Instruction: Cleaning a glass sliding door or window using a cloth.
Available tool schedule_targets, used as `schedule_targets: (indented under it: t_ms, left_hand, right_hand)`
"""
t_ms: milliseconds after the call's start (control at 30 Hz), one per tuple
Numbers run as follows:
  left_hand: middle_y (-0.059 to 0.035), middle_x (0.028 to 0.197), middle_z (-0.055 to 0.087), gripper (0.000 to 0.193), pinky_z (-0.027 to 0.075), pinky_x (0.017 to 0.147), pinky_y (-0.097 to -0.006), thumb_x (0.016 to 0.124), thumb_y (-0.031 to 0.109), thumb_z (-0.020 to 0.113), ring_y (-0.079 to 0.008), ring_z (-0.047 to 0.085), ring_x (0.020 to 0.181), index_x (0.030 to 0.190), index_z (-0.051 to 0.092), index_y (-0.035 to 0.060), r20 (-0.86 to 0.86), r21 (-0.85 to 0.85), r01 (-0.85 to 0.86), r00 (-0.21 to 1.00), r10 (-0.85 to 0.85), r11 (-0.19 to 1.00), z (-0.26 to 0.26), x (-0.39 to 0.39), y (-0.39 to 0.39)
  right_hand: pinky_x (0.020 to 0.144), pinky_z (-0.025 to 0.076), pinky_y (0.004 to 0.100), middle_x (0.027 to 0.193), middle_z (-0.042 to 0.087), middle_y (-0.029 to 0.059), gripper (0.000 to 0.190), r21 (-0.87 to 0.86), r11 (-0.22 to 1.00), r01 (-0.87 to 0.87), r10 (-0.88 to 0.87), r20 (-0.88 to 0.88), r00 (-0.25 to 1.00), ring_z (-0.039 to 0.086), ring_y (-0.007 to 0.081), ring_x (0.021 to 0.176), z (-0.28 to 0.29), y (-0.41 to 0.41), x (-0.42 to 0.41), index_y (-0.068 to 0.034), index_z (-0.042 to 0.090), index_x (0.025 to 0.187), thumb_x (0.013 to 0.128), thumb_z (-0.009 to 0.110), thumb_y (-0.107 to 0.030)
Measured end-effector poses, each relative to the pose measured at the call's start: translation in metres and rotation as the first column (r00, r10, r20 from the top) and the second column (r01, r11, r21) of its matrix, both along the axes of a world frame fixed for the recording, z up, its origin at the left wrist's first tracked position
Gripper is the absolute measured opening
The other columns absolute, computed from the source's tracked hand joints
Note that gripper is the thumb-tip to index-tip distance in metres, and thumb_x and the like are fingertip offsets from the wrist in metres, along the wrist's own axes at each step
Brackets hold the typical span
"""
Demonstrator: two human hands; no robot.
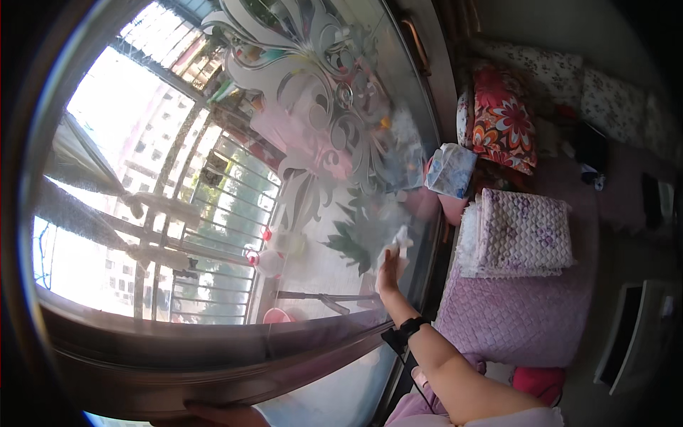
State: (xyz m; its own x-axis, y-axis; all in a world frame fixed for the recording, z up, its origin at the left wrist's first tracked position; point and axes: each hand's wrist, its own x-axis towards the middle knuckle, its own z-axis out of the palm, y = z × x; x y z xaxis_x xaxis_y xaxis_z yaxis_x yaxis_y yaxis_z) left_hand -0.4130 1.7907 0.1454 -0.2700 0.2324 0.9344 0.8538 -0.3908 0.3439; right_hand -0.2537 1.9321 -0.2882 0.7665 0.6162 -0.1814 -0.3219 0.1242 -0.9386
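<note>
My right hand (389, 271) presses a crumpled white cloth or tissue (403, 244) against a large glass door panel (320, 235). A black band with a cable hangs at that wrist. Frosted scroll patterns (299, 69) decorate the upper glass, and a green leaf shape (349, 235) shows close to the cloth. At the bottom edge, my left hand (227, 415) grips the dark metal door frame (160, 381); much of this hand is cut off by the picture's rim.
Right of the glass is a bed with a pink quilted cover (512, 315), a folded quilt (525, 232) and a floral pillow (504, 120). A tissue pack (452, 169) lies near the door edge. Through the glass appear a barred window (224, 213) and a plastic bottle (268, 262).
</note>
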Motion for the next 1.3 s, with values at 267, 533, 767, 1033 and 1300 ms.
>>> schedule_targets:
  t_ms: [267,533,767,1033,1300]
  left_hand:
    - [-0.0272,0.147,0.022,0.072,0.036,0.104,-0.0463,0.097,0.040,0.043,-0.0379,0.035,0.132,0.147,0.013,-0.0029,-0.046,0.050,0.051,0.998,-0.049,0.997,0.007,-0.051,0.004]
    - [-0.0224,0.152,0.016,0.066,0.028,0.111,-0.0483,0.100,0.041,0.032,-0.0375,0.024,0.139,0.149,0.012,0.0025,-0.164,0.051,0.266,0.953,-0.255,0.963,0.007,-0.049,0.005]
    - [-0.0227,0.153,0.012,0.073,0.024,0.112,-0.0485,0.099,0.052,0.017,-0.0370,0.019,0.141,0.148,0.008,-0.0016,-0.221,0.048,0.332,0.923,-0.314,0.942,0.005,-0.051,0.007]
    - [-0.0237,0.149,0.023,0.067,0.025,0.112,-0.0459,0.100,0.046,0.029,-0.0374,0.026,0.138,0.147,0.017,0.0002,-0.330,0.107,0.188,0.933,-0.143,0.976,0.027,-0.043,-0.002]
    - [-0.0256,0.147,0.027,0.064,0.031,0.109,-0.0459,0.100,0.038,0.038,-0.0387,0.032,0.135,0.146,0.018,-0.0019,-0.333,0.116,0.158,0.936,-0.111,0.981,0.008,-0.051,0.009]
  right_hand:
    - [0.113,0.016,0.0491,0.153,0.013,0.0248,0.074,-0.273,0.962,-0.001,-0.001,-0.007,1.000,0.020,0.0376,0.140,0.106,-0.053,-0.147,0.006,0.008,0.146,0.099,0.028,-0.048]
    - [0.114,-0.001,0.0523,0.155,0.008,0.0222,0.069,0.395,0.821,-0.412,-0.070,0.786,0.614,0.004,0.0362,0.145,0.412,-0.120,-0.115,0.000,0.018,0.147,0.095,0.044,-0.037]
    - [0.114,-0.001,0.0525,0.156,0.011,0.0165,0.067,0.254,0.897,-0.360,-0.028,0.848,0.529,0.005,0.0321,0.146,0.349,-0.108,-0.114,-0.004,0.020,0.148,0.093,0.045,-0.033]
    - [0.115,0.011,0.0455,0.156,0.011,0.0170,0.054,-0.161,0.985,-0.062,0.093,0.192,0.977,0.010,0.0329,0.144,-0.037,-0.064,-0.177,-0.005,0.014,0.149,0.102,0.023,-0.031]
    - [0.107,0.027,0.0529,0.133,0.041,0.0284,0.035,-0.321,0.945,0.069,0.054,0.360,0.932,0.033,0.0446,0.129,0.017,-0.068,-0.175,0.000,0.043,0.121,0.098,0.036,-0.026]
